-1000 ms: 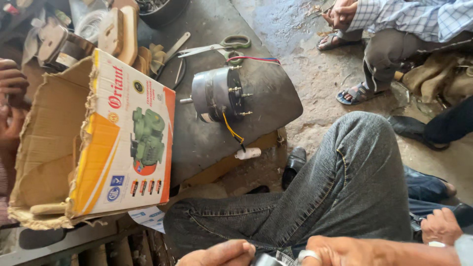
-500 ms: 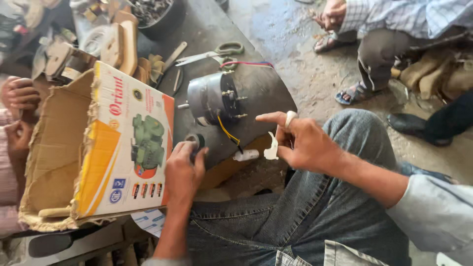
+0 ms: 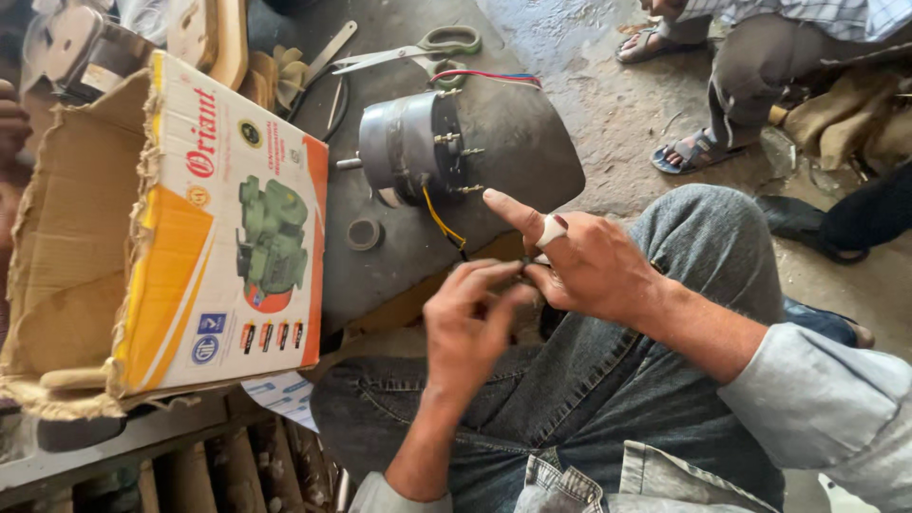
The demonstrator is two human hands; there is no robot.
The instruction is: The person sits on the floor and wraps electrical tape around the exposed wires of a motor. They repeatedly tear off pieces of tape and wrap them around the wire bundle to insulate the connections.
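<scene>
A grey metal motor (image 3: 408, 147) lies on its side on the dark worktop (image 3: 532, 161), shaft pointing left. A yellow wire (image 3: 439, 220) runs from it down toward my hands. Above my denim-clad lap, my left hand (image 3: 465, 323) and my right hand (image 3: 589, 266) meet fingertip to fingertip. They pinch the small dark wire end between them. A strip of white tape (image 3: 552, 231) sits on my right index finger, which points out toward the motor.
A printed cardboard box (image 3: 228, 228) stands open at left. A small dark ring (image 3: 363, 234) lies on the worktop beside it. Scissors (image 3: 408, 49) and a flat metal tool (image 3: 328, 47) lie behind the motor. Another person's sandalled foot (image 3: 689, 152) rests at upper right.
My left hand left the small ring on the worktop and came to meet my right hand. The white tape piece that my right hand held up now sits on its index finger.
</scene>
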